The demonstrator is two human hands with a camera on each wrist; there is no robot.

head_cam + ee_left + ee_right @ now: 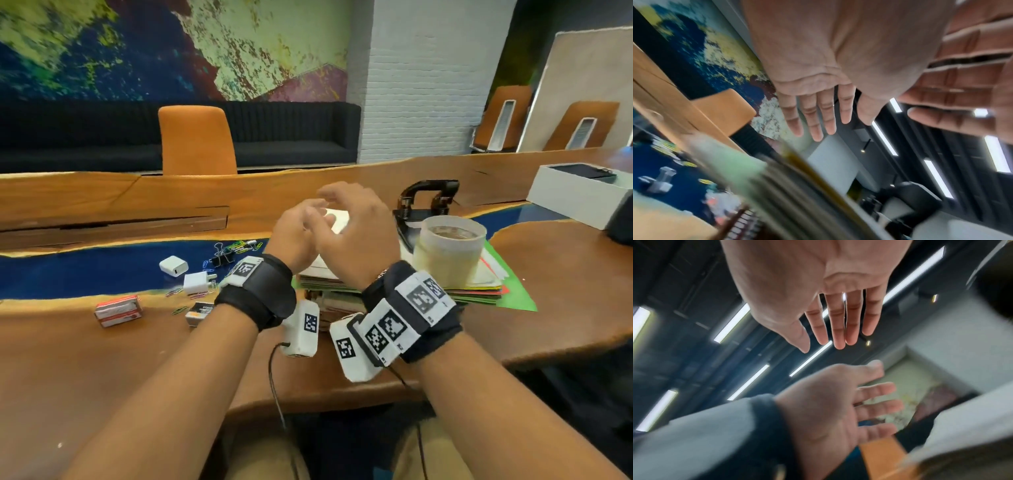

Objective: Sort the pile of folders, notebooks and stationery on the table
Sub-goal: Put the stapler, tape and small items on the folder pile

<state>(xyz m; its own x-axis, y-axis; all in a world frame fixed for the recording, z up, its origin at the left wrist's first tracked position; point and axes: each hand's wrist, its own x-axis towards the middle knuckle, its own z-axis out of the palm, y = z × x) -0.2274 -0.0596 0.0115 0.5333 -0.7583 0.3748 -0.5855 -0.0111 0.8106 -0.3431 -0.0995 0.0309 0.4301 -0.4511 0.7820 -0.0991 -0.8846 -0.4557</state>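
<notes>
At twelve o'clock: left hand (296,233), right hand (356,233), both empty, fingers loose, above pile (394,287). Risk: tape roll (448,250) atop it, likely toppling if folders are pulled.

Mural wall (137,44), black sofa (274,137)

The head view looks forward and down from above both forearms, across the wooden table (85,359) to a far sofa and wall. The left wrist view sits very near under the left hand (838,56), facing along its fingers, tilted up toward the ceiling lights. The right wrist view likewise looks up past the right hand (818,280). Both wrist views share the other hand and the lights.
</notes>
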